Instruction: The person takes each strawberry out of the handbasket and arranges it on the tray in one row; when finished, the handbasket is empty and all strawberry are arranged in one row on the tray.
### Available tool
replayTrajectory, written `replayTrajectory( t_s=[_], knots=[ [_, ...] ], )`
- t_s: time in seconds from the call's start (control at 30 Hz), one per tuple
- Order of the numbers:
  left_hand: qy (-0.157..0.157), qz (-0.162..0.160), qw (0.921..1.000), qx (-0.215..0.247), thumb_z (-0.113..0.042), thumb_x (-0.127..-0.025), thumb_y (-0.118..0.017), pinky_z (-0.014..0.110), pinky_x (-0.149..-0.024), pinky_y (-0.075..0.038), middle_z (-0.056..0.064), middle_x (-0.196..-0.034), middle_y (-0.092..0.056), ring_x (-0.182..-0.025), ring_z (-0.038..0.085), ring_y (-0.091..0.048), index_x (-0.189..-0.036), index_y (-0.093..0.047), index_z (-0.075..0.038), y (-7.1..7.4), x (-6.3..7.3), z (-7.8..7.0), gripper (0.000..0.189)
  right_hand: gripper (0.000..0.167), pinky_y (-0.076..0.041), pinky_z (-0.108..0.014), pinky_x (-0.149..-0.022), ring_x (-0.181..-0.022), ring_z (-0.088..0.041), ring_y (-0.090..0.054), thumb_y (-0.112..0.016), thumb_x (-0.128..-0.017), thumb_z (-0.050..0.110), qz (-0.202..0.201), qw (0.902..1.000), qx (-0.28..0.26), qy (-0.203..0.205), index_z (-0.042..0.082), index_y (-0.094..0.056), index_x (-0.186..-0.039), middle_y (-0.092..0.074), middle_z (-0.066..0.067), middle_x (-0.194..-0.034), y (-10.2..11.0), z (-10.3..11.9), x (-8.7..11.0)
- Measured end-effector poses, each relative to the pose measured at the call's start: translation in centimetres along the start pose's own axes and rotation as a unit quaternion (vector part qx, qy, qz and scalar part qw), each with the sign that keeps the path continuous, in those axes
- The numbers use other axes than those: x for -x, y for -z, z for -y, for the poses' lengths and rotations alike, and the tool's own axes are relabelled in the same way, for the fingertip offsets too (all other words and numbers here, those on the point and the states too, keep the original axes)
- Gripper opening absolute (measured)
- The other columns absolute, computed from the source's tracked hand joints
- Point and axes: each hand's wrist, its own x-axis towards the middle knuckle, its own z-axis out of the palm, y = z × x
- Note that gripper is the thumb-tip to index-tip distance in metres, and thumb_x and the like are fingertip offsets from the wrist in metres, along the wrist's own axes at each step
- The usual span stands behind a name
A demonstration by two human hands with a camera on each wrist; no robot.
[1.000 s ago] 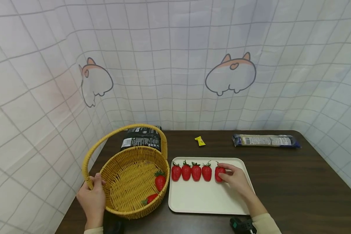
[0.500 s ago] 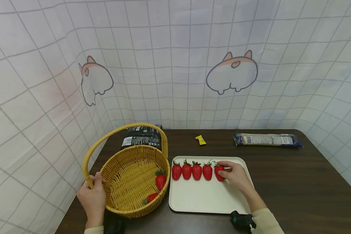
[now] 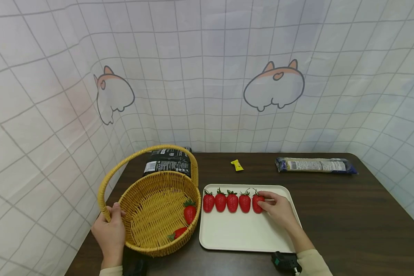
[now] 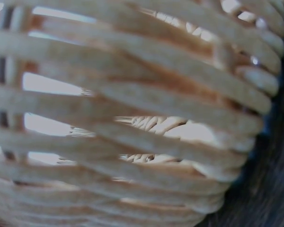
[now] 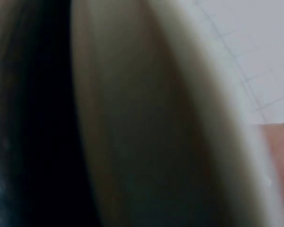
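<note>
My left hand (image 3: 110, 230) grips the lower end of the handle on a yellow wicker basket (image 3: 148, 199). Two strawberries lie inside it at the right: an upright one (image 3: 189, 212) and a tilted one (image 3: 178, 233) partly hidden by the rim. Basket weave (image 4: 132, 99) fills the left wrist view. On a white tray (image 3: 241, 234), my right hand (image 3: 279, 211) pinches a strawberry (image 3: 257, 202) between thumb and fingers at the right end of a row. Several strawberries (image 3: 232, 202) line up to its left, leaves pointing away. The right wrist view shows the tray's blurred edge (image 5: 217, 113).
Behind the basket lies a black package (image 3: 169, 163). A small yellow wrapped sweet (image 3: 237, 165) is on the dark table (image 3: 348, 214) beyond the tray, and a long clear-and-blue packet (image 3: 315, 165) lies at the back right. A white grid-patterned curtain (image 3: 207, 96) encloses the table.
My right hand has shifted its strawberry slightly left, narrowing the gap to the row. The left hand and the basket stay in place.
</note>
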Motion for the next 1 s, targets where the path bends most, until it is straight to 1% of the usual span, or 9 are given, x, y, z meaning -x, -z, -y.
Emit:
replayTrajectory(
  t_s=[0.07, 0.17, 0.2, 0.27, 0.4, 0.43, 0.5, 0.7, 1.0],
  knots=[
    [0.002, 0.004, 1.0000, -0.003, -0.036, -0.097, -0.060, 0.026, -0.037, -0.023, -0.001, -0.056, -0.062, -0.036, 0.011, -0.024, -0.069, -0.068, -0.002, 0.02, 0.02, -0.02, 0.044, 0.033, -0.052, -0.020, -0.068, -0.091, -0.025, -0.068, -0.072, -0.088, 0.009, -0.005, 1.0000, 0.001, 0.001, 0.001, -0.067, -0.120, -0.067, -0.021, -0.113, -0.02, -0.10, 0.03],
    [0.002, 0.007, 0.9999, -0.007, -0.037, -0.098, -0.059, 0.026, -0.036, -0.022, 0.010, -0.057, -0.062, -0.035, 0.012, -0.022, -0.069, -0.068, -0.002, 0.03, 0.04, -0.04, 0.046, 0.033, -0.052, -0.020, -0.067, -0.089, -0.023, -0.067, -0.072, -0.088, 0.009, -0.006, 1.0000, 0.004, 0.004, 0.001, -0.067, -0.120, -0.067, -0.020, -0.113, -0.05, -0.16, 0.06],
    [0.002, 0.008, 0.9999, -0.007, -0.037, -0.098, -0.059, 0.027, -0.035, -0.022, 0.011, -0.057, -0.062, -0.035, 0.012, -0.022, -0.069, -0.068, -0.003, 0.04, 0.05, -0.02, 0.046, 0.033, -0.051, -0.020, -0.067, -0.088, -0.022, -0.067, -0.072, -0.088, 0.009, -0.005, 1.0000, 0.005, 0.005, 0.001, -0.067, -0.120, -0.067, -0.020, -0.113, -0.06, -0.15, 0.06],
    [0.002, 0.009, 0.9999, -0.006, -0.038, -0.098, -0.059, 0.027, -0.035, -0.022, 0.008, -0.056, -0.061, -0.035, 0.012, -0.022, -0.069, -0.067, -0.003, 0.04, 0.03, -0.01, 0.046, 0.033, -0.051, -0.020, -0.067, -0.087, -0.020, -0.067, -0.072, -0.088, 0.009, -0.005, 1.0000, 0.003, 0.007, 0.002, -0.068, -0.120, -0.067, -0.020, -0.113, -0.09, -0.15, 0.05],
    [0.004, 0.014, 0.9999, 0.008, -0.037, -0.097, -0.059, 0.027, -0.035, -0.022, -0.013, -0.053, -0.058, -0.034, 0.011, -0.023, -0.070, -0.067, -0.001, 0.06, -0.04, 0.10, 0.046, 0.032, -0.051, -0.020, -0.068, -0.086, -0.019, -0.066, -0.072, -0.089, 0.009, -0.005, 0.9999, -0.003, 0.010, 0.002, -0.068, -0.120, -0.067, -0.019, -0.113, -0.12, -0.14, 0.05],
    [0.005, 0.014, 0.9998, 0.011, -0.037, -0.097, -0.060, 0.027, -0.035, -0.022, -0.017, -0.053, -0.056, -0.034, 0.011, -0.023, -0.070, -0.066, -0.001, 0.06, -0.05, 0.12, 0.046, 0.032, -0.051, -0.020, -0.068, -0.087, -0.019, -0.066, -0.072, -0.089, 0.009, -0.005, 0.9999, -0.003, 0.010, 0.002, -0.068, -0.119, -0.067, -0.019, -0.113, -0.13, -0.13, 0.06],
    [0.006, 0.017, 0.9997, 0.017, -0.036, -0.097, -0.060, 0.027, -0.035, -0.021, -0.022, -0.054, -0.055, -0.034, 0.011, -0.023, -0.070, -0.066, 0.000, 0.06, -0.07, 0.18, 0.045, 0.031, -0.051, -0.020, -0.068, -0.088, -0.020, -0.066, -0.071, -0.089, 0.009, -0.005, 0.9999, -0.002, 0.012, 0.002, -0.068, -0.119, -0.067, -0.019, -0.113, -0.16, -0.13, 0.10],
    [0.004, 0.017, 0.9997, 0.015, -0.036, -0.098, -0.059, 0.027, -0.034, -0.021, -0.021, -0.054, -0.055, -0.034, 0.010, -0.024, -0.069, -0.065, 0.000, 0.07, -0.09, 0.23, 0.046, 0.031, -0.051, -0.020, -0.067, -0.087, -0.018, -0.067, -0.072, -0.088, 0.010, -0.008, 0.9999, -0.003, 0.009, 0.002, -0.068, -0.118, -0.068, -0.018, -0.111, -0.32, -0.08, 0.12],
    [-0.001, 0.009, 0.9999, 0.010, -0.037, -0.097, -0.059, 0.026, -0.034, -0.022, -0.024, -0.053, -0.053, -0.033, 0.010, -0.024, -0.067, -0.066, 0.000, 0.05, -0.01, 0.06, 0.048, 0.030, -0.051, -0.021, -0.067, -0.087, -0.017, -0.066, -0.071, -0.089, 0.010, -0.009, 0.9999, -0.003, 0.005, 0.002, -0.068, -0.117, -0.068, -0.019, -0.112, -0.37, -0.08, 0.13]
  ],
)
